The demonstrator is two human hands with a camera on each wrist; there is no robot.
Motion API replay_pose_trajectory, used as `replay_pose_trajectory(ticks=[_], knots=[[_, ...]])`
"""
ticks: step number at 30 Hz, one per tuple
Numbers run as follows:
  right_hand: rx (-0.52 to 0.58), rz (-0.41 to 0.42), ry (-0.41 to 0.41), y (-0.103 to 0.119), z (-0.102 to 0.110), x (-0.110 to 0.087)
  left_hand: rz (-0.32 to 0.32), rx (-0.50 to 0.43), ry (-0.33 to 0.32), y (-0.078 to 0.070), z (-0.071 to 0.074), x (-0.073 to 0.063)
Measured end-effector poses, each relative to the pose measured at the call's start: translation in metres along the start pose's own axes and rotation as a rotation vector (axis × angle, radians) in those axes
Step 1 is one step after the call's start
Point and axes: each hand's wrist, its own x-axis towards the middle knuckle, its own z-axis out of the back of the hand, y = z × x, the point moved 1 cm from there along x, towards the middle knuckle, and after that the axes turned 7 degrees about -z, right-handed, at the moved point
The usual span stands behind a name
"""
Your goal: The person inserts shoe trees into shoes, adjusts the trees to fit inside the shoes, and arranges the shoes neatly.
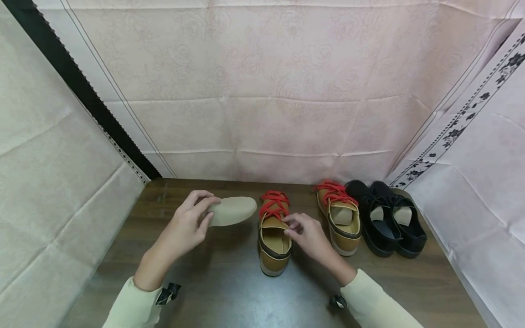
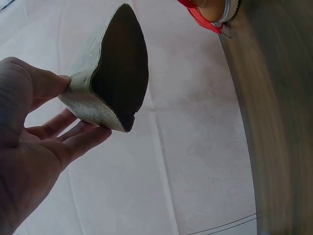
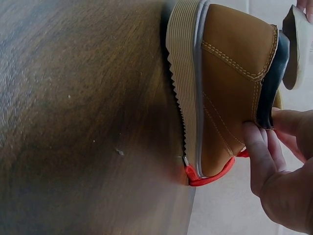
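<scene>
My left hand (image 1: 186, 223) pinches a beige insole (image 1: 234, 211) between thumb and fingers, above the table and left of a tan shoe (image 1: 272, 260) with red laces. Seen from the left wrist, the insole (image 2: 123, 68) is bent lengthwise, its dark underside facing the camera. The tan shoe stands on its sole, heel toward me. At its right side, my right hand (image 1: 308, 234) grips the edge of the shoe's opening. The right wrist view shows the thumb and fingers of that hand (image 3: 286, 169) at the dark padded collar of the shoe (image 3: 234, 73).
To the right stands a second tan shoe (image 1: 345, 241) with red laces, close beside a pair of black shoes (image 1: 379, 243). All stand on a dark wooden table (image 1: 229, 296). Pale patterned cloth (image 1: 262, 127) hangs behind and along both sides.
</scene>
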Motion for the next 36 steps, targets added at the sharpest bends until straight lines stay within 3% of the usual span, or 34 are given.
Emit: replay_pose_trajectory(ticks=[14,36], knots=[[-0.002,-0.015,0.006,0.000,0.000,0.001,-0.052,-0.062,0.041,-0.019,-0.002,0.003],[0.013,0.005,-0.007,0.002,0.003,0.002,-0.079,-0.101,0.179,-0.052,-0.008,0.007]])
